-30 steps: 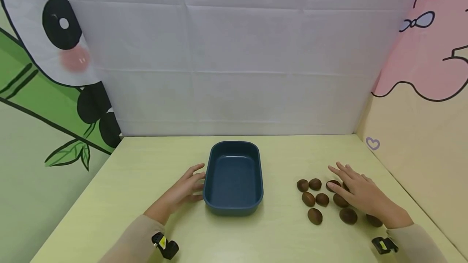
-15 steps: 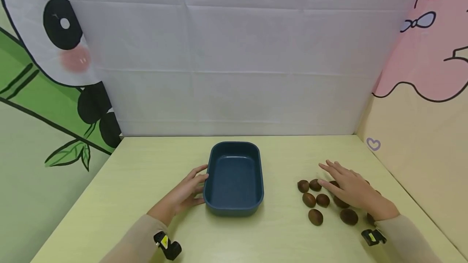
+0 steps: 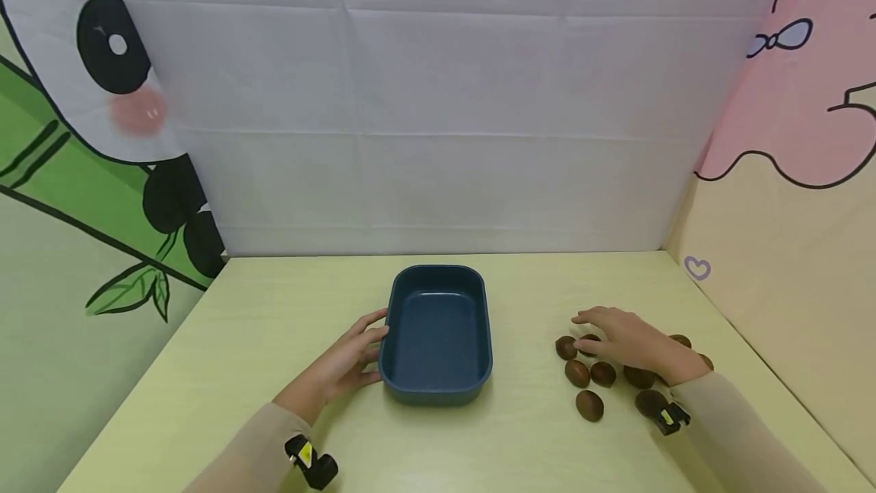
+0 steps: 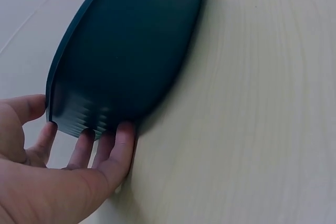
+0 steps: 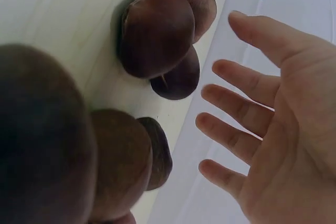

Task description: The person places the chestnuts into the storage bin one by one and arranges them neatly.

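A deep blue rectangular tub (image 3: pixel 436 398) with rounded corners stands mid-table. My left hand (image 3: pixel 344 365) lies along its left side, and in the left wrist view its fingertips (image 4: pixel 125 132) touch the outer wall of the tub (image 4: pixel 131 40). To the right, several brown chestnuts (image 3: pixel 589 405) are spread on the table. Over the far-left ones hovers my right hand (image 3: pixel 626 337), its fingers extended and holding nothing. The right wrist view has the palm (image 5: pixel 283 119) beside the chestnuts (image 5: pixel 157 32), with a gap between. Part of the chestnut group is hidden under that hand and forearm.
The pale yellow table (image 3: pixel 520 447) meets a white cloth backdrop (image 3: pixel 445 135) at its far edge. A panda print covers the left wall (image 3: pixel 116 196), and a pink figure decorates the right wall (image 3: pixel 787 211). Each wrist wears a small black camera (image 3: pixel 311 462).
My right hand has moved left across the chestnuts, uncovering some on the right side. The left hand came in slightly to meet the tub's side. The tub stays in place.
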A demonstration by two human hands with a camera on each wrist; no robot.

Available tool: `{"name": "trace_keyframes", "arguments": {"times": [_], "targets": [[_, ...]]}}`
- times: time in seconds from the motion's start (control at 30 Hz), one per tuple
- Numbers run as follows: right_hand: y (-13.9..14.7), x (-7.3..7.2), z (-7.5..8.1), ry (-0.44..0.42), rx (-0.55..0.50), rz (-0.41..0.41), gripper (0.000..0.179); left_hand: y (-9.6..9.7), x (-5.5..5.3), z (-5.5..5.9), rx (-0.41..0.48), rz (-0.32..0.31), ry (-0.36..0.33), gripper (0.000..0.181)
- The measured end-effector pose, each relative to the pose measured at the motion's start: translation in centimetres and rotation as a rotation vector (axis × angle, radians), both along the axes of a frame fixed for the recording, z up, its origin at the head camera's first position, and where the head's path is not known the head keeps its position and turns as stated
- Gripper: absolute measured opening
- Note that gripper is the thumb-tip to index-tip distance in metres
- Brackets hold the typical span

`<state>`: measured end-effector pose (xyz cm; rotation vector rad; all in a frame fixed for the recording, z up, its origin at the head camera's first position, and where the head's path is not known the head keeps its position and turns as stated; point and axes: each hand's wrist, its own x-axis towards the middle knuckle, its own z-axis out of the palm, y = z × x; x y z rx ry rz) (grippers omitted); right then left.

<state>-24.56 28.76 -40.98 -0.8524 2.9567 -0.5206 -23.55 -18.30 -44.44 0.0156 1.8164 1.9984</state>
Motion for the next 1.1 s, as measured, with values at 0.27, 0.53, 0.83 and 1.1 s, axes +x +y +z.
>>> {"name": "trace_keyframes", "arguments": {"times": [0.27,0.53,0.83,1.1], "targets": [[-0.9,-1.0,-0.4,-0.128,-0.032,0.026,0.040,0.1,0.1,0.0,0.010,0.017,-0.012,0.061],[-1.5,-1.7,-0.8,-0.205,-0.019,0.024,0.038,0.3,0.0,0.3,0.027,0.028,-0.017,0.060],[-1.7,-2.3,-1.1,-0.206,-0.013,0.035,0.037,0.3,0.0,0.2,0.030,0.043,-0.018,0.059],[-2.1,-2.6,-0.9,-0.177,-0.013,0.036,0.031,0.2,-0.1,0.1,0.039,0.037,-0.018,0.059]]}}
